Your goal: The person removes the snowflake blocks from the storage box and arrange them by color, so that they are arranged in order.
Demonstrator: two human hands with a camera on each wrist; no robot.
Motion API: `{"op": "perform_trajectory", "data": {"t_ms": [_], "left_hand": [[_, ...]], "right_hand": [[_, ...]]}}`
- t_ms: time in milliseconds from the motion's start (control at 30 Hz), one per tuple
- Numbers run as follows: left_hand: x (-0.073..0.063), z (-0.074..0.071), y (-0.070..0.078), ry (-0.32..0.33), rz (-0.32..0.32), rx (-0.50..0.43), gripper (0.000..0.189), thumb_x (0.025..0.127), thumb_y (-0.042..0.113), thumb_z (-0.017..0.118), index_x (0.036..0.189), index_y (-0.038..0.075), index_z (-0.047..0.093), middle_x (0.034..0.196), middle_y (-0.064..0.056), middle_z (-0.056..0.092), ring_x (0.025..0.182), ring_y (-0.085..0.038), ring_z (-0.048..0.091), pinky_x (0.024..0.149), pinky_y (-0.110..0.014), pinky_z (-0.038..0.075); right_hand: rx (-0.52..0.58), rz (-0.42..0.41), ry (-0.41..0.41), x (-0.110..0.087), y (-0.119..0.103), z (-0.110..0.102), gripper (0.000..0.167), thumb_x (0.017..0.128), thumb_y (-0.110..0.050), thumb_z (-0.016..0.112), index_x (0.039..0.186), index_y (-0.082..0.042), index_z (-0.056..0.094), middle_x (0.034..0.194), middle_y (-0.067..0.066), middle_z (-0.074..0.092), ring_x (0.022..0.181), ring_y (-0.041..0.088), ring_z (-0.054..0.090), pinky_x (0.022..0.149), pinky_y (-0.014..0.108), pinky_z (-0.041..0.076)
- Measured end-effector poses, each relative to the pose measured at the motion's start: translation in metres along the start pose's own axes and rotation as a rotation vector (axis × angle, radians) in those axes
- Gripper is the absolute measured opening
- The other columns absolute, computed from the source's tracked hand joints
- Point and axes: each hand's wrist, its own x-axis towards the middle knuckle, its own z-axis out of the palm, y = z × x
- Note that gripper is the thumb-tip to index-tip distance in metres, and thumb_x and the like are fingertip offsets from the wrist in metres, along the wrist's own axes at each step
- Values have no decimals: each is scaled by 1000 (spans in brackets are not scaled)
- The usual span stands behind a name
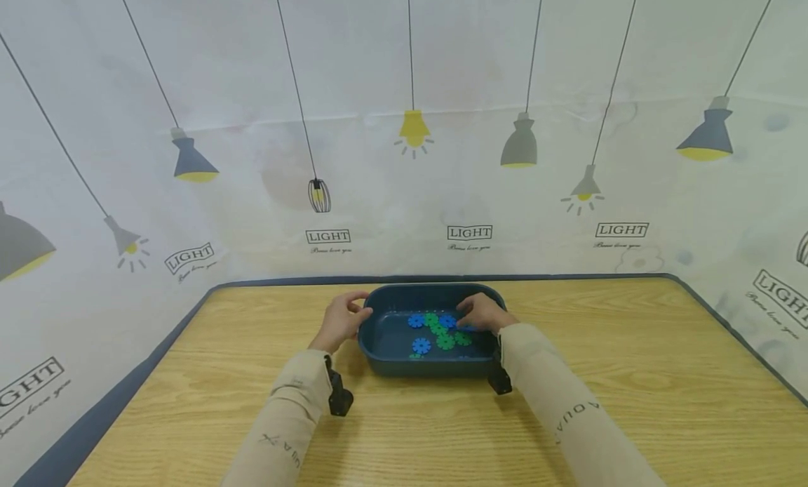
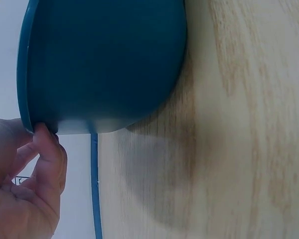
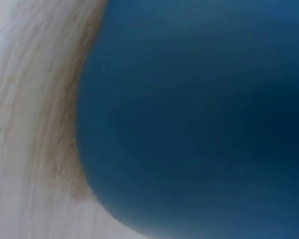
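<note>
A dark blue-green plastic basin stands on the table, with several blue and green flower-shaped plastic pieces lying inside. At its left end my left hand pinches the rim, thumb over the edge and fingers outside; the left wrist view shows the fingertips against the outer wall. My right hand reaches over the right end into the basin, fingers bent down beside a blue piece. Whether it holds a piece cannot be made out. Only the basin's outer wall fills the blurred right wrist view.
The wood-grain table extends to both sides and in front of the basin. Behind it hangs a pale cloth backdrop printed with lamps, close to the basin's far side. Black wrist cameras sit beneath the sleeves.
</note>
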Motion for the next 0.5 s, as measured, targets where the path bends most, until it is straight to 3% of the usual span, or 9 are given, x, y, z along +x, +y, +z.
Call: {"op": "perform_trajectory", "data": {"t_ms": [300, 500], "left_hand": [[1, 0, 0, 1, 14, 33, 35, 84, 6, 59, 118, 2, 54, 81, -13, 56, 52, -14, 51, 45, -32, 49], [2, -1, 1, 3, 19, 37, 34, 84, 6, 59, 117, 2, 54, 79, -13, 55, 50, -14, 50, 44, -31, 49]], "right_hand": [[6, 36, -23, 2, -1, 2, 38, 77, -4, 66, 113, 5, 56, 114, 19, 54, 100, 27, 53, 83, 36, 45], [-26, 39, -23, 5, 1, 2, 36, 75, -5, 68, 110, 2, 60, 107, 15, 58, 93, 23, 54, 82, 37, 45]]}}
